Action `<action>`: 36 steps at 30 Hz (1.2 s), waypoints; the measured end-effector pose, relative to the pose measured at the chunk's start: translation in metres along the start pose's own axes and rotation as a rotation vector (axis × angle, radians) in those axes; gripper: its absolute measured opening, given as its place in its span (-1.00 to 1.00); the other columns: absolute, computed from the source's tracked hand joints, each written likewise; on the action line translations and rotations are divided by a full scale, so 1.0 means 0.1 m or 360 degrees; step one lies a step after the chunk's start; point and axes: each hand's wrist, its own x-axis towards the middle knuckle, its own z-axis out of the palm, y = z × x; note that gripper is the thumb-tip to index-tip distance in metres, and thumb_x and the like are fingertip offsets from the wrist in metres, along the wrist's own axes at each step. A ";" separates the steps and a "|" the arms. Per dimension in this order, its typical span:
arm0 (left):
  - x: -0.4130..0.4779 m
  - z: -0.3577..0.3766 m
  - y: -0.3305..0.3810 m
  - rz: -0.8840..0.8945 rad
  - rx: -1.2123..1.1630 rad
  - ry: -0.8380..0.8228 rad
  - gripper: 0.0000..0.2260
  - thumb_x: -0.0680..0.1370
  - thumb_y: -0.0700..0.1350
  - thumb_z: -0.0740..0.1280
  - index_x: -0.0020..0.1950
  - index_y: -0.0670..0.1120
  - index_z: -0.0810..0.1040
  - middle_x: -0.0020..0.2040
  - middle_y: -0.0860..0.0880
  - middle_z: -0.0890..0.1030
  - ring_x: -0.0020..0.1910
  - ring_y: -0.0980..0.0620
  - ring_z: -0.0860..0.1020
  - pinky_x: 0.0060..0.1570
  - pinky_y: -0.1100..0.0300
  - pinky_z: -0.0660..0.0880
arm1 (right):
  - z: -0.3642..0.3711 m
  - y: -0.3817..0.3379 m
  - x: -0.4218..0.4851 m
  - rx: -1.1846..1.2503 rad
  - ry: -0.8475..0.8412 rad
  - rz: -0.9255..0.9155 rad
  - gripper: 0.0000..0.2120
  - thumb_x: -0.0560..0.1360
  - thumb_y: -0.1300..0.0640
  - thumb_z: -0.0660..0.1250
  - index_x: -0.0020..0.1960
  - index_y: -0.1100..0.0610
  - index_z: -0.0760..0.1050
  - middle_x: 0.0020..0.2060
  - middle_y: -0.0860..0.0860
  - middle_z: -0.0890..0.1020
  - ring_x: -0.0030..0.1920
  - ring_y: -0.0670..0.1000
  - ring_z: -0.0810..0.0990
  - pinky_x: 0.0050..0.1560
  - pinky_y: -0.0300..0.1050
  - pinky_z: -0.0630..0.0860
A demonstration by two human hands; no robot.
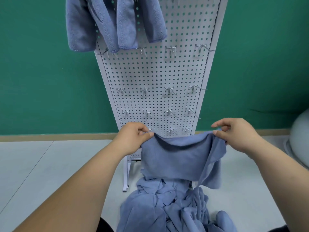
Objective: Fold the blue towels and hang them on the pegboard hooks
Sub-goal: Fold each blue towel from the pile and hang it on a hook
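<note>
A blue towel (175,158) hangs spread between my two hands in front of the white pegboard's (155,77) lower part. My left hand (133,138) pinches its top left corner and my right hand (237,133) pinches its top right corner, where a folded flap droops down the right side. Below it, a heap of several crumpled blue towels (168,206) lies on the floor. Folded blue towels (113,22) hang on hooks at the pegboard's top left. Rows of bare metal hooks (168,91) stick out across the board's middle and bottom.
The pegboard stands on a white leg (125,174) against a green wall (41,72). Pale floor tiles (41,173) spread to the left. A rounded grey object (299,139) sits at the right edge.
</note>
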 end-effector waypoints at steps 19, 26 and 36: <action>-0.28 0.42 0.50 0.0016 -0.0423 -0.0292 -0.95 0.65 -0.11 0.42 0.03 -0.03 0.68 -0.35 0.01 0.54 -0.33 0.12 0.61 -0.28 0.21 0.44 | 0.42 -0.63 -0.38 0.0359 -0.0499 -0.0526 -0.75 0.55 0.19 0.49 0.09 -0.15 0.62 -0.05 -0.10 0.71 -0.17 -0.10 0.62 -0.02 -0.16 0.60; -0.19 0.36 0.38 -0.0040 -0.0580 -0.0180 -0.92 0.63 -0.14 0.45 0.12 -0.04 0.67 -0.28 -0.12 0.65 -0.27 0.05 0.66 0.10 -0.26 0.63 | 0.36 -0.57 -0.34 0.0452 -0.0472 -0.0544 -0.81 0.61 0.22 0.43 0.01 -0.09 0.58 -0.24 0.00 0.67 -0.28 0.08 0.56 -0.14 0.06 0.60; -0.25 0.30 0.49 -0.0001 -0.0622 -0.0218 -0.59 0.53 -0.29 0.52 0.29 0.06 0.58 -0.01 -0.05 0.65 -0.24 0.08 0.65 -0.10 0.21 0.57 | 0.36 -0.62 -0.38 0.0316 -0.0490 -0.0533 -0.63 0.52 0.34 0.40 0.02 -0.13 0.74 -0.08 -0.19 0.76 -0.03 -0.04 0.71 0.12 -0.07 0.65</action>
